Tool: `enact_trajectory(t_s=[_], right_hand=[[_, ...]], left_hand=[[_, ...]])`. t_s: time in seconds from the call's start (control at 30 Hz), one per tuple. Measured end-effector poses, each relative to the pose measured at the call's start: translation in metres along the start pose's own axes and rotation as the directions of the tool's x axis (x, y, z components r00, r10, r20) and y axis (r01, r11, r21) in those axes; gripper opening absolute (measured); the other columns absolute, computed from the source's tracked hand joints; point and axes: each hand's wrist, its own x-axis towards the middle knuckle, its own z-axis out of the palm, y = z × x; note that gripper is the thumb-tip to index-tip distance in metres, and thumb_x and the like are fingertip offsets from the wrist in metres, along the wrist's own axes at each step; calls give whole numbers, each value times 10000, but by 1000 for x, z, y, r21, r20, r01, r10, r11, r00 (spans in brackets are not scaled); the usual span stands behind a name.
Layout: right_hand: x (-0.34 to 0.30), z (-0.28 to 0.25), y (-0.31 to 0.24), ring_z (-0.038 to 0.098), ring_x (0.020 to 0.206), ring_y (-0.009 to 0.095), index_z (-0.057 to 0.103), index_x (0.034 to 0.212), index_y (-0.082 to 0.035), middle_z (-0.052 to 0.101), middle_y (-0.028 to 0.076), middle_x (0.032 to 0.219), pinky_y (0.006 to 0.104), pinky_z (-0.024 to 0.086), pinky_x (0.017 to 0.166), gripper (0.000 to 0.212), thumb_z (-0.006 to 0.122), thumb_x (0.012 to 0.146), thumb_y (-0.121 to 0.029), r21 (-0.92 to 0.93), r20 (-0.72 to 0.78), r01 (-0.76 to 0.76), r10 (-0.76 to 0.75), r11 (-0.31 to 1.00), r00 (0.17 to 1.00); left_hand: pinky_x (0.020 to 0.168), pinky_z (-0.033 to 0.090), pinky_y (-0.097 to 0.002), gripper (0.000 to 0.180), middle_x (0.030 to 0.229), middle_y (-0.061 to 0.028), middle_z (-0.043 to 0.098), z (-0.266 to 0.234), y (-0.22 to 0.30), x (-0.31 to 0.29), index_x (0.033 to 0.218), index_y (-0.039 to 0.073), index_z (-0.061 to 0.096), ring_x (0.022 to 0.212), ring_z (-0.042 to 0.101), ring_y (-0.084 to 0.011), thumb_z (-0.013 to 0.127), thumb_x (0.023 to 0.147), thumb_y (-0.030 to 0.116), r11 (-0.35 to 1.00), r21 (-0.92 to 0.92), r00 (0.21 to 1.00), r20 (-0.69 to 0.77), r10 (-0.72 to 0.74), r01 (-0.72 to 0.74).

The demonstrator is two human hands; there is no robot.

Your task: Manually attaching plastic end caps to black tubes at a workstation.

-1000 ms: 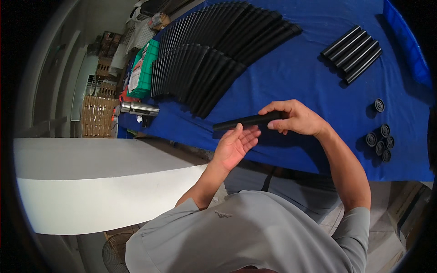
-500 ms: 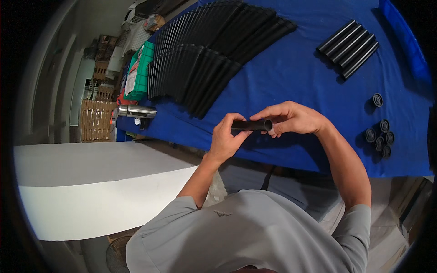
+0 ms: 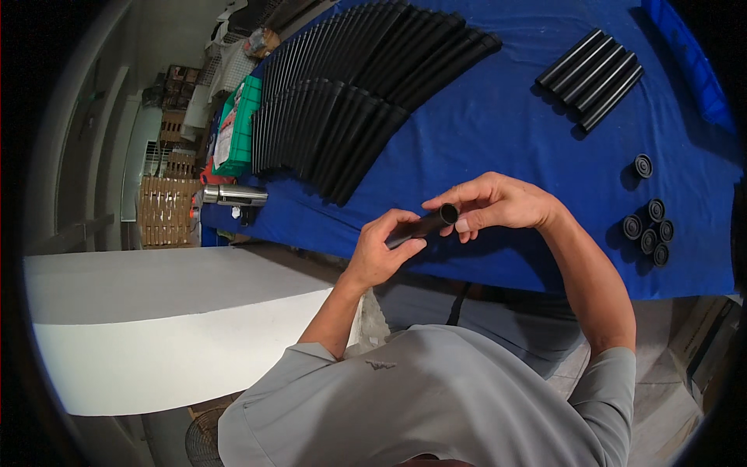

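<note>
My left hand [image 3: 378, 251] is wrapped round a short black tube [image 3: 417, 229]. The tube tilts up to the right, its hollow round end facing me. Beside that end is my right hand [image 3: 506, 204], its index finger reaching along the far side of the tube. The right thumb and other fingers are curled together close to the rim; whatever they may hold is hidden. To the right, several round black ringed caps [image 3: 648, 243] are grouped on the blue cloth [image 3: 482, 132], with a single cap [image 3: 643, 166] farther back.
Long black tubes [image 3: 334, 97] lie fanned in two rows at back left. Several short black tubes [image 3: 589, 75] lie side by side at back right, near a blue bin [image 3: 689, 66]. A green crate [image 3: 247, 117], a steel flask [image 3: 235, 194] and a white surface [image 3: 179, 335] are leftward.
The tube has swung from nearly level to a slant, its open end now higher and a little farther left. My left hand has turned with it; my right hand stays close to the open end.
</note>
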Motion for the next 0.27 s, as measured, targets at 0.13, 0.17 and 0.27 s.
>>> enact_trajectory(t_s=[0.13, 0.17, 0.27], right_hand=[[-4, -1, -7, 648, 707, 119, 613, 1296, -20, 688, 61, 854, 260, 545, 641, 472, 742, 880, -201, -78, -59, -12, 7, 997, 998], [-4, 0, -11, 646, 683, 117, 624, 1263, 3, 681, 60, 830, 257, 540, 614, 482, 762, 866, -232, -113, -96, -71, 61, 991, 994], [-7, 0, -10, 621, 663, 104, 620, 1239, 29, 668, 68, 821, 259, 524, 622, 472, 759, 869, -229, -155, -248, -157, 115, 975, 962]], left_hand=[[821, 522, -337, 334, 993, -137, 685, 2, 10, 6, 1092, -13, 662, 906, 681, -258, 766, 794, 94, 971, 230, 996, -41, 82, -70], [830, 514, -324, 327, 998, -139, 681, 4, 13, 7, 1088, -22, 677, 895, 674, -252, 760, 790, 85, 953, 291, 989, -92, 119, -88], [972, 443, -420, 369, 1120, -166, 650, 7, 0, 17, 1157, 17, 687, 1044, 625, -297, 760, 803, 93, 738, 638, 904, -148, 400, -222]])
